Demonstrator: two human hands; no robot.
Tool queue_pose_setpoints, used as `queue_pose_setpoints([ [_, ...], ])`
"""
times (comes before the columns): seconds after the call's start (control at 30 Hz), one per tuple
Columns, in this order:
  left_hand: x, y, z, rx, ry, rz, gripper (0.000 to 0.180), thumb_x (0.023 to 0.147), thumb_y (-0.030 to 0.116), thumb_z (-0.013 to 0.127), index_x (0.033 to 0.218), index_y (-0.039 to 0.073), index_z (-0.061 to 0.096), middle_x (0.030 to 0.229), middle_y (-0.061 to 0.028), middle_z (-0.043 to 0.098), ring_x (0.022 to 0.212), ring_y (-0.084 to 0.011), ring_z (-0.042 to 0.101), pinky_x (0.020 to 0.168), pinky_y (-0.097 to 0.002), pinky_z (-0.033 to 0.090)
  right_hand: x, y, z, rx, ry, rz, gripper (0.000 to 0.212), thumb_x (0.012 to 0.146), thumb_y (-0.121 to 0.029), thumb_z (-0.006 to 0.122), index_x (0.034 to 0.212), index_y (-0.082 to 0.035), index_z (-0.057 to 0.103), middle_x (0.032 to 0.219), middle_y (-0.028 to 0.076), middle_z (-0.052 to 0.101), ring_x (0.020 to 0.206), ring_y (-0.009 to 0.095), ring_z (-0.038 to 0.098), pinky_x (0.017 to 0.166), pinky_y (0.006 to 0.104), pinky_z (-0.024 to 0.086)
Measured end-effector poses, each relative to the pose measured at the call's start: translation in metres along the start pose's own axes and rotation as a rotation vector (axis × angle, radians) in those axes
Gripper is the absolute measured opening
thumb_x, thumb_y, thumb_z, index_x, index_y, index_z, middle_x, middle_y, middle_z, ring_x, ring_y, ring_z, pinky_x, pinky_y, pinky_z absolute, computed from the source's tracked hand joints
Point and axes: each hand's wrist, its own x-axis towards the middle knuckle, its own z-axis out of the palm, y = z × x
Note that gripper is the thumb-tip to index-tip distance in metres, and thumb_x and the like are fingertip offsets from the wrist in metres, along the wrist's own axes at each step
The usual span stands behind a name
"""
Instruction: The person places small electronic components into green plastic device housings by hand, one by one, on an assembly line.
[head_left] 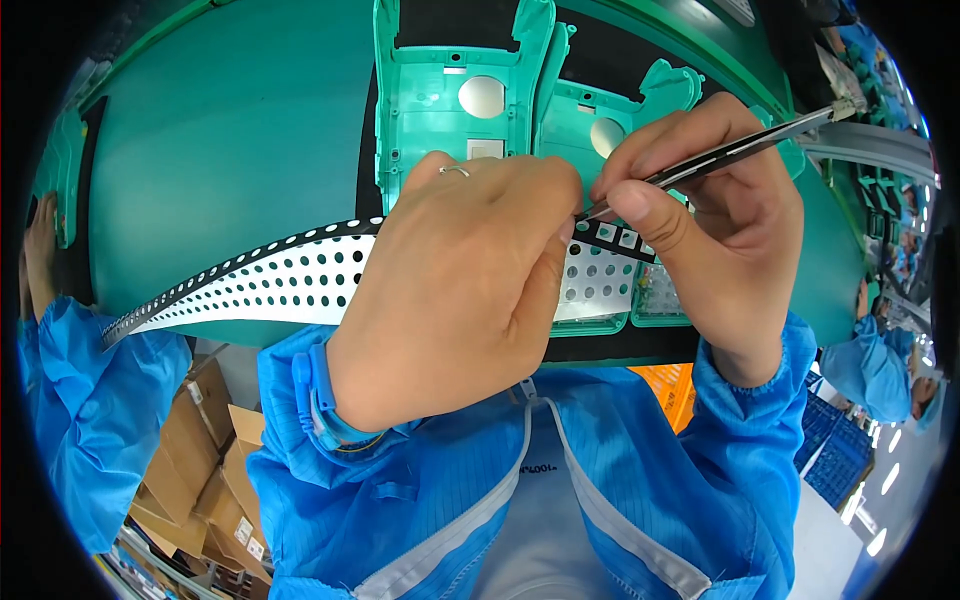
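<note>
My right hand (725, 225) is closed in a pinch around a pair of dark tweezers (745, 148). The tips point down-left and meet the edge of my left hand (465, 275). That hand is closed over a white sheet with rows of dark round dots (290, 282); its fingertips are partly hidden. A black strip (612, 236) with small white squares shows between the hands, along the sheet's upper edge. Beyond them lie light-green plastic housings (400, 110), open side up. Round and square pale patches show inside. Whether the tweezers grip anything, I cannot make out.
A green work mat (230, 150) covers the table. Small green trays (655, 318) sit near its front edge. At the left a co-worker's hand (40, 255) touches another green part. Cardboard boxes (205, 470) stand below left, and an orange crate (672, 388) lies under the table edge.
</note>
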Motion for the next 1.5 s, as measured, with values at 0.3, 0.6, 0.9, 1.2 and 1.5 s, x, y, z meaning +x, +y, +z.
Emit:
queue_pose_setpoints([
  [0.3, -0.003, 0.004, -0.009, -0.075, -0.035, 0.008, 0.010, 0.086, -0.004, 0.058, 0.095, 0.001, 0.059, 0.078, -0.0134, 0.056, 0.071, -0.0349, 0.055, 0.069, -0.0383, 0.037, -0.011, 0.007, 0.012, -0.539, 0.035, -0.867, 0.027, 0.074, -0.008, 0.083, 0.086, -0.004, 0.058, 0.086, 0.014, 0.069, 0.070, 0.026, 0.066, 0.059, 0.0364, 0.046],
  [0.6, -0.006, 0.043, -0.025, 0.387, 0.255, 0.023, 0.020, 0.079, 0.000, 0.068, 0.099, 0.001, 0.068, 0.087, -0.0201, 0.062, 0.076, -0.0367, 0.060, 0.068, -0.0421, 0.045, 0.024, -0.003, -0.015, -0.169, 0.249, -0.353, 0.009, 0.091, -0.001, 0.071, 0.093, -0.002, 0.062, 0.092, 0.011, 0.071, 0.082, 0.018, 0.067, 0.073, 0.0312, 0.051],
  [0.9, -0.018, 0.023, -0.046, 0.348, 0.323, -0.052, 0.007, 0.098, -0.001, 0.055, 0.100, -0.004, 0.061, 0.090, -0.0128, 0.059, 0.073, -0.0216, 0.051, 0.067, -0.0287, 0.041, 0.047, 0.037, -0.031, -0.437, 0.308, 0.010, 0.014, 0.089, -0.008, 0.076, 0.092, -0.001, 0.064, 0.084, 0.004, 0.069, 0.080, 0.010, 0.063, 0.075, 0.0259, 0.049],
  [1.2, -0.031, -0.011, -0.030, 0.115, 0.256, -0.116, 0.007, 0.098, 0.001, 0.055, 0.098, -0.003, 0.061, 0.085, -0.0111, 0.059, 0.071, -0.0183, 0.052, 0.066, -0.0287, 0.042, 0.040, 0.019, -0.007, -0.473, 0.287, 0.002, 0.015, 0.088, -0.009, 0.076, 0.091, -0.001, 0.065, 0.082, 0.003, 0.068, 0.079, 0.010, 0.063, 0.074, 0.0256, 0.048],
  [1.5, -0.033, -0.012, -0.027, 0.047, 0.240, -0.140, 0.007, 0.099, 0.003, 0.056, 0.098, -0.003, 0.061, 0.085, -0.0109, 0.060, 0.072, -0.0165, 0.052, 0.067, -0.0276, 0.042, 0.038, 0.013, 0.000, -0.493, 0.330, 0.080, 0.012, 0.086, -0.005, 0.076, 0.088, 0.001, 0.065, 0.081, 0.006, 0.067, 0.078, 0.012, 0.064, 0.073, 0.0282, 0.050],
])
